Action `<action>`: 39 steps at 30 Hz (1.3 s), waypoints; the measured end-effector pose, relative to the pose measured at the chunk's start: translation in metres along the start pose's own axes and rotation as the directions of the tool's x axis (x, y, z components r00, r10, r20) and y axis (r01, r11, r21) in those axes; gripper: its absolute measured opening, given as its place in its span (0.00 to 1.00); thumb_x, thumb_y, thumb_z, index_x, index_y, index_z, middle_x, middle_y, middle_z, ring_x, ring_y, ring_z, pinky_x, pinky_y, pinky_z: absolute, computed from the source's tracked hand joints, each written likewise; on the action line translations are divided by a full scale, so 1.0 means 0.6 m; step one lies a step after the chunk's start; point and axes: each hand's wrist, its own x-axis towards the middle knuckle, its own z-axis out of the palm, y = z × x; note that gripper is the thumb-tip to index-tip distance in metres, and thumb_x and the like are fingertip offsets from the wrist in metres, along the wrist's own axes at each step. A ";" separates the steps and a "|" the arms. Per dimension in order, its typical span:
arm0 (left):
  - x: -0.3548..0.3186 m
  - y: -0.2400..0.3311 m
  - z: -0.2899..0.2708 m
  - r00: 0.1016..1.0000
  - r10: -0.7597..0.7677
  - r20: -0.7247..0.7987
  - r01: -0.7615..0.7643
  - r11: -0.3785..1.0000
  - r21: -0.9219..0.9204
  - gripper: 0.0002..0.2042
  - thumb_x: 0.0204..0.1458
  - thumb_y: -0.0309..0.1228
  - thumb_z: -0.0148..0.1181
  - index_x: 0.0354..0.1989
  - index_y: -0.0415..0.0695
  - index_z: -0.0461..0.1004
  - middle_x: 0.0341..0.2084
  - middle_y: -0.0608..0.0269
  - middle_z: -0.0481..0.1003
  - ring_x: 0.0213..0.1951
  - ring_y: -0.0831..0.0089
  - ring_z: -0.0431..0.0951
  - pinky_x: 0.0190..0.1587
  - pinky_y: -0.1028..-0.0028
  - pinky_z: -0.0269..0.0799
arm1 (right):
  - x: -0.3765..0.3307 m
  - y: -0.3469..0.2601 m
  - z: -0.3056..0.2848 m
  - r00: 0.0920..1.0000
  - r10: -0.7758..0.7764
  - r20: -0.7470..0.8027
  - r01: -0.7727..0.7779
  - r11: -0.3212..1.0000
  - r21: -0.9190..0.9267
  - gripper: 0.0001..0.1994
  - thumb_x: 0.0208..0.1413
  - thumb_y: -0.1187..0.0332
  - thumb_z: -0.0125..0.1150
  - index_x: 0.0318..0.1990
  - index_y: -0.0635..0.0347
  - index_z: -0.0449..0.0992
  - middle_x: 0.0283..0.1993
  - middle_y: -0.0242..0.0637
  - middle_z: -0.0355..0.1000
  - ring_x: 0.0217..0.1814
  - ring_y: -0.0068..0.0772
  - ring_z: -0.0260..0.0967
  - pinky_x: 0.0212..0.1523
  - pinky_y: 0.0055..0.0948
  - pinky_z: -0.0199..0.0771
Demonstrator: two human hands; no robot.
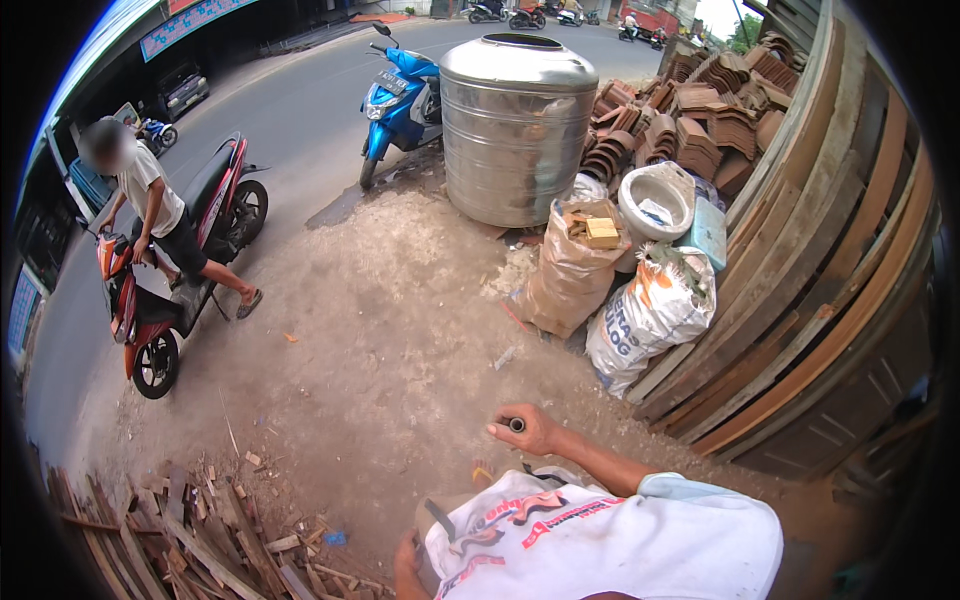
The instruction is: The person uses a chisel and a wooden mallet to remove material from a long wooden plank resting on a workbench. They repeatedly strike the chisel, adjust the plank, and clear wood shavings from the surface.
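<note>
My right hand [535, 430] is out in front of my body, above the dirt ground. Its fingers are wrapped round a dark, hollow tube [516, 425], whose round open end faces up; the rest of it is hidden in the grip. My left hand [408, 562] hangs low at my left side, beside my white printed shirt [600, 540]. Its fingers are largely out of sight, so what it holds, if anything, does not show. Part of a foot in a sandal [482, 472] shows just beyond the shirt.
Scrap wood [200, 540] lies at lower left. Ahead right stand filled sacks [650, 325], a toilet bowl [655, 195], a steel tank [515, 130] and roof tiles [710, 110]. Long planks [800, 270] lean at right. A person [165, 200] straddles a red motorbike [200, 230]; a blue scooter [400, 100] is parked.
</note>
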 end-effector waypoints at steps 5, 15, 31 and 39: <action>0.051 0.140 0.045 0.947 0.225 -0.230 -0.035 0.781 0.623 0.24 0.50 0.41 0.68 0.48 0.34 0.75 0.43 0.48 0.79 0.42 0.58 0.79 0.46 0.61 0.74 | 0.113 -0.009 -0.001 0.999 -0.042 -0.006 0.041 0.996 -0.078 0.18 0.60 0.56 0.63 0.33 0.65 0.77 0.25 0.43 0.74 0.28 0.28 0.67 0.31 0.33 0.68; 0.154 0.614 0.140 0.870 0.491 0.036 -0.312 0.494 0.811 0.26 0.51 0.44 0.68 0.46 0.29 0.77 0.39 0.42 0.81 0.41 0.55 0.82 0.44 0.61 0.75 | 0.294 0.200 0.082 0.854 0.473 -0.218 -0.521 0.768 -0.372 0.26 0.54 0.44 0.62 0.35 0.65 0.81 0.28 0.52 0.77 0.30 0.44 0.75 0.36 0.43 0.73; -0.132 1.314 0.860 -0.164 -0.092 0.982 -0.984 -0.053 -0.169 0.46 0.56 0.53 0.63 0.75 0.42 0.47 0.64 0.34 0.65 0.60 0.44 0.72 0.64 0.56 0.65 | 0.479 0.382 0.279 0.500 0.778 -0.381 -0.819 0.567 0.083 0.27 0.48 0.42 0.65 0.32 0.63 0.84 0.36 0.56 0.80 0.44 0.51 0.80 0.42 0.44 0.76; -0.111 1.449 0.953 -0.470 -0.266 0.842 -0.873 -0.001 -0.488 0.36 0.57 0.48 0.60 0.68 0.37 0.61 0.52 0.36 0.75 0.55 0.43 0.74 0.58 0.56 0.70 | 0.807 0.340 0.208 0.555 0.737 -0.385 -0.713 0.660 0.235 0.25 0.48 0.44 0.65 0.32 0.63 0.83 0.34 0.56 0.80 0.42 0.51 0.80 0.41 0.43 0.76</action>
